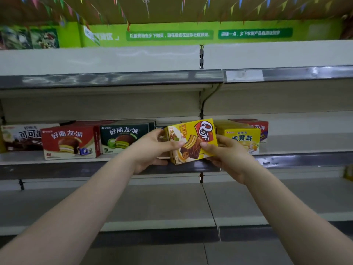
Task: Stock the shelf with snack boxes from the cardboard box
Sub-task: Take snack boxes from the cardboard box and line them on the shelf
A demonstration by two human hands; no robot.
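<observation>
Both hands, left hand (152, 148) and right hand (227, 153), are gripping a yellow snack box (193, 140) by its short ends, holding it tilted at the shelf (114, 156) edge between neighbouring boxes; it looks light, stiff and crushable.

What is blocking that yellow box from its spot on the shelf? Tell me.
Nothing visible blocks it. Both hands, left and right, hold the yellow box, tilted, at the shelf edge, in front of the gap between the green box and the yellow egg-pie box.
</observation>
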